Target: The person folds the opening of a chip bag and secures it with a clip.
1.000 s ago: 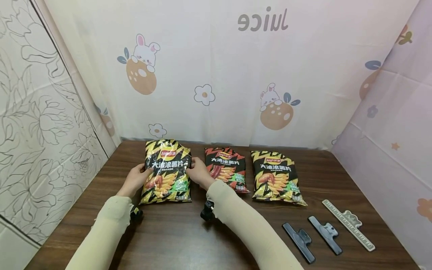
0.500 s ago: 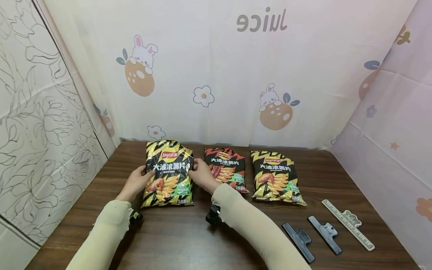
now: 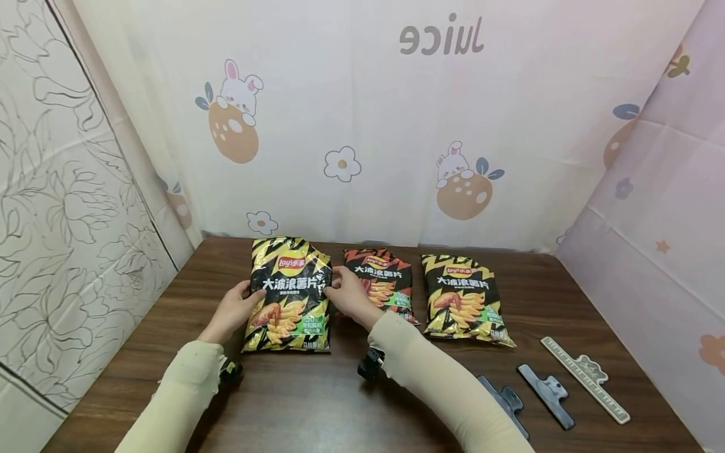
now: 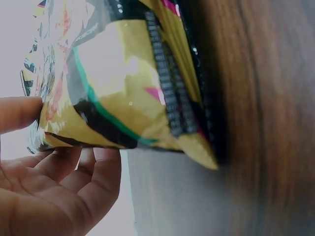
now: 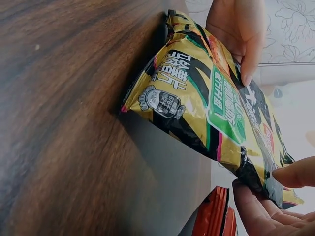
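Note:
A yellow-and-black chip bag [image 3: 290,296] is held by its two side edges at the left of the table. My left hand [image 3: 231,309] grips its left edge, thumb on the front; in the left wrist view the fingers [image 4: 103,172] lie behind the bag [image 4: 123,88]. My right hand [image 3: 354,296] pinches the right edge, and in the right wrist view its thumb [image 5: 295,173] presses the front of the bag [image 5: 197,98]. That view shows the bag's upper part tilted up off the table. Just right of it lies a red chip bag [image 3: 391,286], partly covered by my right hand.
Another yellow-and-black bag [image 3: 461,299] lies right of the red one. At the front right are two dark clips, one [image 3: 546,393] beside a longer pale clip [image 3: 586,377], the other [image 3: 506,402] partly behind my right sleeve. A printed curtain [image 3: 385,126] hangs behind the table [image 3: 317,402].
Both hands have shifted the held bag a little to the right and toward the front of the table. My right forearm now covers part of the nearest dark clip.

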The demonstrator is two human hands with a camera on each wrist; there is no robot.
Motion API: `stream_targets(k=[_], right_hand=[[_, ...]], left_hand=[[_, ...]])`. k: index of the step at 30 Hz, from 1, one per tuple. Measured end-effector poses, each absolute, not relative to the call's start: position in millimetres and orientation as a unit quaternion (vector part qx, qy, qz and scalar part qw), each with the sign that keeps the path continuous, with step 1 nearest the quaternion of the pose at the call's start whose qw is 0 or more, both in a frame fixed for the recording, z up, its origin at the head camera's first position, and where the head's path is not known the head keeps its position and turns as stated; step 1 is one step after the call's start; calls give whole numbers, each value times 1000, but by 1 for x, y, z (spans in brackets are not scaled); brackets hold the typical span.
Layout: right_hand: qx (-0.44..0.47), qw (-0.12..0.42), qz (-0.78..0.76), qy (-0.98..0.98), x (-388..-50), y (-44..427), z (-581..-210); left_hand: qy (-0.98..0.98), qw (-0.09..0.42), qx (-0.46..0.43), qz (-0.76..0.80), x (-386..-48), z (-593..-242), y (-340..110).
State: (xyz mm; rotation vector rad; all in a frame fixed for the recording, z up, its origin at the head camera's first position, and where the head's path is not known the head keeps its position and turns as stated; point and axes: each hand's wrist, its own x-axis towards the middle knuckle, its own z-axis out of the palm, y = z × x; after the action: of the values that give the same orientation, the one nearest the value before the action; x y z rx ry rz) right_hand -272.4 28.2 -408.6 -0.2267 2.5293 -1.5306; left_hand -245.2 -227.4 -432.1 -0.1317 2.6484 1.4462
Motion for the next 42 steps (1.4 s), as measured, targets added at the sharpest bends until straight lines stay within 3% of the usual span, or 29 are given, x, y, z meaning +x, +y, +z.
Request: stream_targets(k=[11,42], right_hand=[[-103,102,-532,834,-264,46,-409],[-62,78,-626,773,-239,82,-417]], left_hand=[[861,32,-15,507,-237,-433,-222],[843,59,31,534,-221,-435,-195]])
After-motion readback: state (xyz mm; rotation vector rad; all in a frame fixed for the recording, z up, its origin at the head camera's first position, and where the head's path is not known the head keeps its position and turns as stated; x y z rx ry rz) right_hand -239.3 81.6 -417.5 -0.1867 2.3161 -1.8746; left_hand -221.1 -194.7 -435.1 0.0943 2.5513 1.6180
